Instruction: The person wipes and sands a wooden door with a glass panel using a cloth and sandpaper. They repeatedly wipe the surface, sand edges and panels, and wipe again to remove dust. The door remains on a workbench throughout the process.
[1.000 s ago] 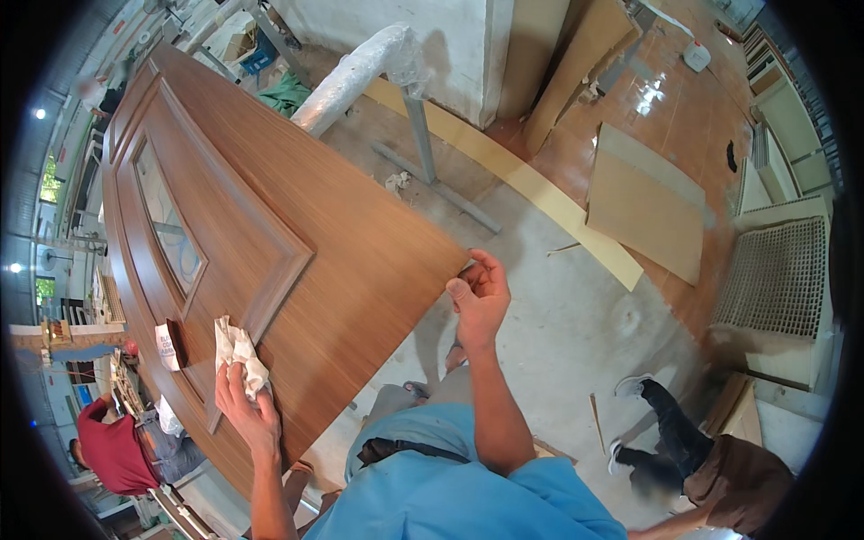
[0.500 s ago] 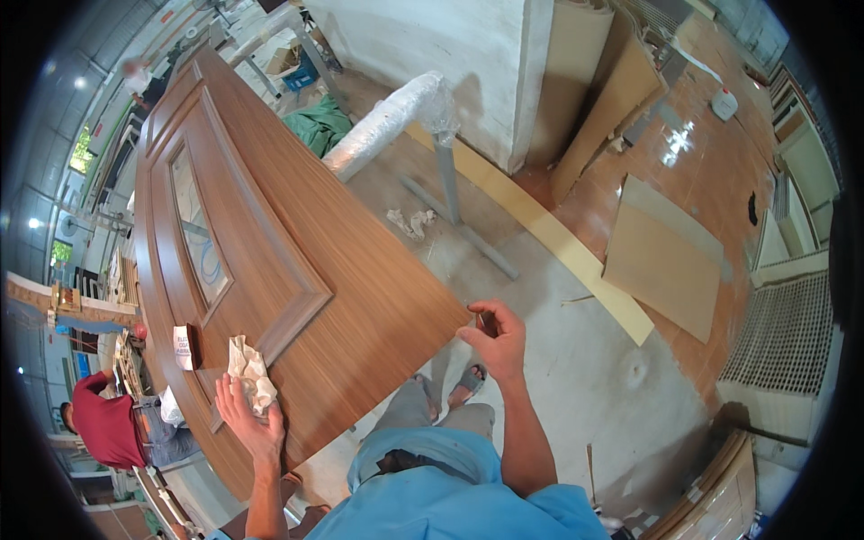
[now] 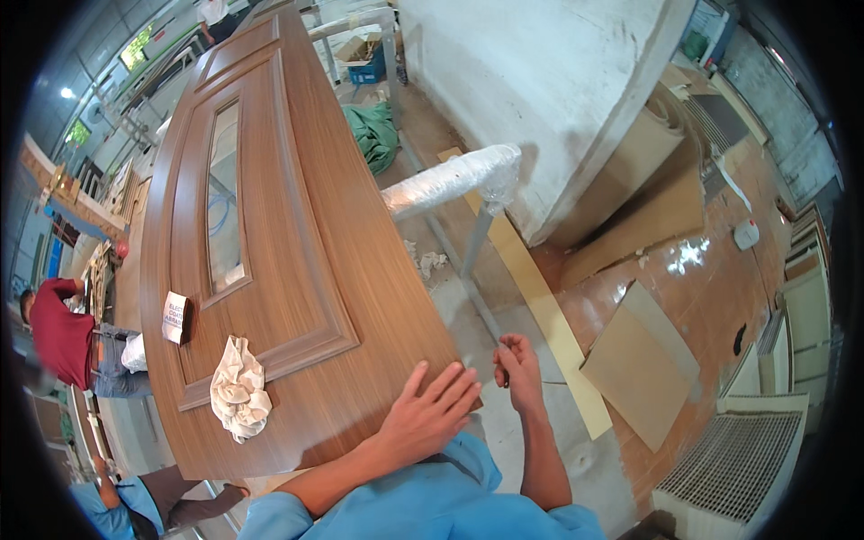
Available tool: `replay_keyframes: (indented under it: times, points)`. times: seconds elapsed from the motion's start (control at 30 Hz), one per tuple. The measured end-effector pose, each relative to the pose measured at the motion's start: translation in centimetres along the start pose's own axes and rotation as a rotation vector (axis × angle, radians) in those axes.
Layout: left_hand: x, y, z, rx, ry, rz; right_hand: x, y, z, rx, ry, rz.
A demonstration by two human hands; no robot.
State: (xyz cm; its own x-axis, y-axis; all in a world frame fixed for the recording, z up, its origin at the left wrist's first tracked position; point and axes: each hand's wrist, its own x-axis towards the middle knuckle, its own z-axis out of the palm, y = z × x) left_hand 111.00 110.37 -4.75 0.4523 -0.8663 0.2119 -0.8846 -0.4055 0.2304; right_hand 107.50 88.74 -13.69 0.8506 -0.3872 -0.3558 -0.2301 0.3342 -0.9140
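Note:
A wood-grain brown door panel (image 3: 378, 270) with a long glazed opening lies flat in front of me. My left hand (image 3: 430, 409) rests on its near right corner, palm down, fingers stretched out and holding nothing. Just off that corner is my right hand (image 3: 519, 371), its fingers curled together in a pinch; a small dark thing seems to show at the fingertips, too small to name. A crumpled cream cloth (image 3: 239, 391) lies on the door's near left part. Beyond it sits a folded piece of sandpaper (image 3: 175, 318), pale printed back outward. Neither hand touches these two.
A plastic-wrapped trestle bar (image 3: 459, 180) supports the door at the right. Past it are a long yellowish strip (image 3: 549, 342) and cardboard sheets (image 3: 641, 364) on the floor. A white wall (image 3: 540, 99) stands ahead. One person in a maroon shirt (image 3: 61, 333) and another in blue (image 3: 135, 504) are at the left.
My left hand has left the cloth and moved right to the door's corner. The right hand stays by that corner, its fingers now curled tighter. My view has shifted, and a person in blue appears lower left.

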Motion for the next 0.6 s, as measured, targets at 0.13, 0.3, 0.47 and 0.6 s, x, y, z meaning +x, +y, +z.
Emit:
replay_keyframes:
  times: [0.13,0.3,0.47,0.6]
  points:
    - [3.1,-1.4,-0.4,-0.061,0.024,0.064,5.4,-2.6,-0.3,0.010,-0.099,-0.102]
    - [4.7,-3.7,-0.5,-0.096,0.021,0.133,11.4,-3.2,0.9,0.110,-0.269,-0.095]
    - [7.3,-8.4,-1.2,0.118,0.021,0.047,15.5,-3.1,2.6,0.004,-0.533,0.107]
    - [10.2,-12.7,-2.8,0.257,-0.028,-0.082,17.4,-3.8,2.9,0.046,-0.622,0.172]
